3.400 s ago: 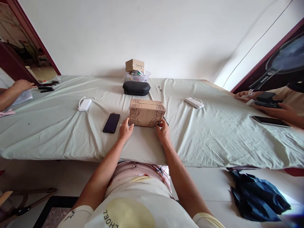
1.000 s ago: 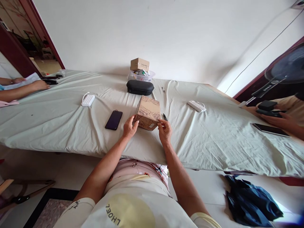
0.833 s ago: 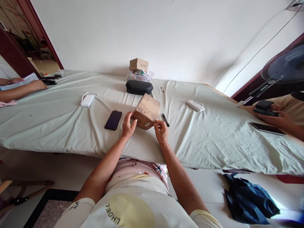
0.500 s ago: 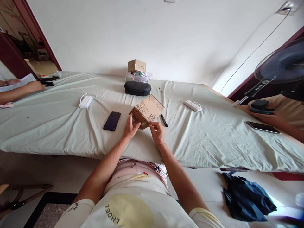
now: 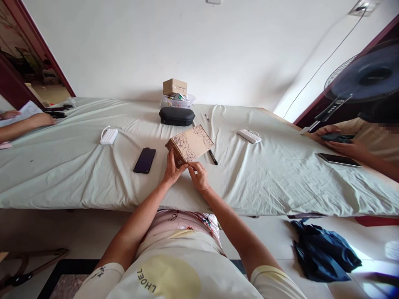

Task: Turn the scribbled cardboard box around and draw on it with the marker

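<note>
A brown cardboard box (image 5: 195, 143) with black scribbled swirls on its top is tilted between my two hands, above the cloth. My left hand (image 5: 171, 169) grips its near-left side, the fingers running up along the wall. At the near corner, my right hand (image 5: 198, 176) is closed in a pinch on the box's edge, close to the left thumb. A black marker (image 5: 213, 157) lies on the cloth just right of the box. Left of my hands rests a dark smartphone (image 5: 145, 160).
Behind the box are a black zip case (image 5: 176, 116) and a plastic tub (image 5: 177, 101) topped by a smaller carton (image 5: 175, 87). White power banks (image 5: 109, 136) lie to either side. Other people's hands are at both table ends, with a fan (image 5: 368, 77) at the right.
The box has turned a little and tilted up, showing more of its scribbled top. My right hand has shifted left along with its corner, closer to my left hand. The view has moved slightly.
</note>
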{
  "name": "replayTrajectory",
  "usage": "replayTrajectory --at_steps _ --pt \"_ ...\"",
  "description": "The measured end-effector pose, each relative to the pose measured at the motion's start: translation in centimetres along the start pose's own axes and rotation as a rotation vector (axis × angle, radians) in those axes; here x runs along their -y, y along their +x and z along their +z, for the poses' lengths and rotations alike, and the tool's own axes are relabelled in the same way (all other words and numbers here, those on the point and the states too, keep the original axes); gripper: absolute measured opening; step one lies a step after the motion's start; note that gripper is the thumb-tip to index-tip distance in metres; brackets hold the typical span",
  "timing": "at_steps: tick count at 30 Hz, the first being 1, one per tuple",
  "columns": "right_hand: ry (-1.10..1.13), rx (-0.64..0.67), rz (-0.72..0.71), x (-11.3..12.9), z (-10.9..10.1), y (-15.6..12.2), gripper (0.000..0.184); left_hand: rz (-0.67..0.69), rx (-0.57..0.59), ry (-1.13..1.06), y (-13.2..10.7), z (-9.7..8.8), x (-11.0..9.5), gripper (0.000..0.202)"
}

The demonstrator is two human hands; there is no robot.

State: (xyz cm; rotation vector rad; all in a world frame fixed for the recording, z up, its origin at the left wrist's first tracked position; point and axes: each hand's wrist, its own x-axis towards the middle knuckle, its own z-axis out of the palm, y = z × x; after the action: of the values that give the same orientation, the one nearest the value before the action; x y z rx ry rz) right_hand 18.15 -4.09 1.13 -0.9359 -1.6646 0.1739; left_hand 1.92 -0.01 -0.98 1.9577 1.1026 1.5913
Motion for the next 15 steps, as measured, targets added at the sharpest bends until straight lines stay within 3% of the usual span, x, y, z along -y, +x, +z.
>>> replayTrajectory --at_steps 9,15 --pt "-0.045 0.035 -0.069 -0.3 -0.14 -0.19 0.027 -0.003 -0.003 -0.109 -0.05 0.13 -0.11 0.099" --pt "-0.037 0.055 -0.024 -0.3 -0.07 -0.24 0.028 -0.027 0.006 -0.173 0.12 0.25 0.22 0.103"
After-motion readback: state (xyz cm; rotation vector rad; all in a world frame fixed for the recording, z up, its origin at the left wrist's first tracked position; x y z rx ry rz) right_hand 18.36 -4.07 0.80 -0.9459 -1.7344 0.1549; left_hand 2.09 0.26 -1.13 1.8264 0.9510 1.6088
